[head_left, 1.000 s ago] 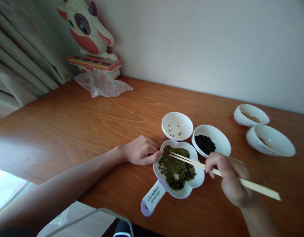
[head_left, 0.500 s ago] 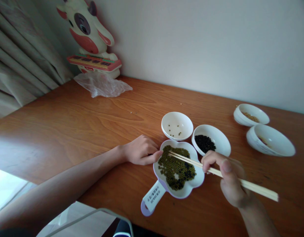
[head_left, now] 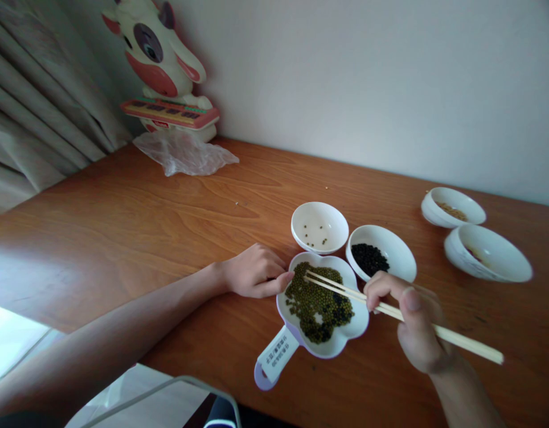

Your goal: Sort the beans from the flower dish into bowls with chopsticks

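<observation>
My right hand (head_left: pixel 417 321) grips a pair of wooden chopsticks (head_left: pixel 461 340). Their tips, a little apart, touch green beans (head_left: pixel 312 297) in a white, purple-edged flower-shaped dish (head_left: pixel 361 315) with a labelled handle (head_left: pixel 277 356). Dark beans are mixed in at the dish's right side. My left hand (head_left: pixel 256 272) rests on the table with fingers curled, pinching the dish's left rim; some fingertips are hidden. Just behind the dish stands a white bowl (head_left: pixel 334 223) with several green beans. Beside it, another white bowl (head_left: pixel 399 252) holds a heap of black beans (head_left: pixel 369 259).
Two more white bowls, a far one (head_left: pixel 473 208) and a nearer one (head_left: pixel 501 252), stand at right with light-coloured contents. A cow-shaped toy keyboard (head_left: pixel 172 113) and a crumpled plastic bag (head_left: pixel 185 156) lie at the back left, near a curtain (head_left: pixel 38 113). The wall bounds the wooden table (head_left: pixel 145 226).
The chopstick tips have spread slightly apart over the green beans. My left hand and the dish stay where they were.
</observation>
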Available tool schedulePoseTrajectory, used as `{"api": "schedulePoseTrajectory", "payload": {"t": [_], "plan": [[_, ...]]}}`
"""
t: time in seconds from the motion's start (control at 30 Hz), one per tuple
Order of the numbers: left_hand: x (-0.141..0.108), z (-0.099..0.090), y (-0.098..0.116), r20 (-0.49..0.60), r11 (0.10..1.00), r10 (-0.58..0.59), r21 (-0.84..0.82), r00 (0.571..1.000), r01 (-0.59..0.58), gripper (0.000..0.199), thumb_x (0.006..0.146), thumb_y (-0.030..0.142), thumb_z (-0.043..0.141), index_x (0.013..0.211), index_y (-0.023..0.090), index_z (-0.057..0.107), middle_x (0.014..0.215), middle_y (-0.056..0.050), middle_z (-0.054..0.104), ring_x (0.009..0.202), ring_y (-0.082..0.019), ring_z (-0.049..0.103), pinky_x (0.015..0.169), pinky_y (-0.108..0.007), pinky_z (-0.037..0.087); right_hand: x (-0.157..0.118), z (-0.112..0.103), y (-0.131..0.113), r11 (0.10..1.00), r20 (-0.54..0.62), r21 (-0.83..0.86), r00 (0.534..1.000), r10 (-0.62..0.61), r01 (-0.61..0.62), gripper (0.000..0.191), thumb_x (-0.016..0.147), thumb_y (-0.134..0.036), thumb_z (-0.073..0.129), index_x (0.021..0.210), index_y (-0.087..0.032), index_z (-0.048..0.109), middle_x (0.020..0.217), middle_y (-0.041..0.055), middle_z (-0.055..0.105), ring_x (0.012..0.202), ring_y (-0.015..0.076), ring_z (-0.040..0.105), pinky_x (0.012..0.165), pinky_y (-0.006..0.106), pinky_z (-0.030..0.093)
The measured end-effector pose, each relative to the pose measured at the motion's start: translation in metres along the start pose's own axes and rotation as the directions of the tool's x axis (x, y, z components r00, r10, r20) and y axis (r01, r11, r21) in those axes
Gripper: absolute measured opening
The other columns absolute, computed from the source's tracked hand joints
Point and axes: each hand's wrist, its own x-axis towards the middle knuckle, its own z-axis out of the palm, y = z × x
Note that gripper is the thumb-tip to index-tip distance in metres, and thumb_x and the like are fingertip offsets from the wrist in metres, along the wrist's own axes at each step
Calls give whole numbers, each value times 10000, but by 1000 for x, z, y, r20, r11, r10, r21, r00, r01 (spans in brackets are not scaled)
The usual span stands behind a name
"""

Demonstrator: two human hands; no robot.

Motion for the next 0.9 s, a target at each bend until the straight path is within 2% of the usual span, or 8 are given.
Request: {"api": "schedulePoseTrajectory", "payload": {"t": [0.2,0.5,0.73,0.9], "plan": [[0,-1,1,2,1000,-2,1,1000,2,460,1100,292,383,663,195,492,657,-51,631,591,-138,572,569,-308,364,-3,-1,4,1000,-31,-9,999,13,-13,602,1088,-529,157,832,-245,622,774,38,612,739,200,582,724,370,416],[0,1,-1,7,1000,7,1,1000,-7,449,1097,283,388,670,193,493,670,-53,641,604,-137,577,578,-314,358,-6,3,3,999,-117,44,993,16,-11,551,1096,-431,249,814,-247,685,755,49,635,698,205,580,673,367,419],[0,1,0,-6,1000,8,-7,1000,-8,437,1085,262,415,660,194,491,650,-40,624,590,-138,573,572,-310,360,-5,5,5,997,-71,40,995,67,-65,737,1016,-718,109,797,-249,634,753,44,598,725,216,553,688,368,416],[0,0,1,-9,1000,9,-6,1000,-9,437,1084,258,417,656,194,481,653,-40,626,586,-135,569,568,-300,358,-4,6,7,995,-49,53,995,83,-81,740,1015,-722,99,808,-252,632,745,31,596,707,200,555,673,357,419]]}}
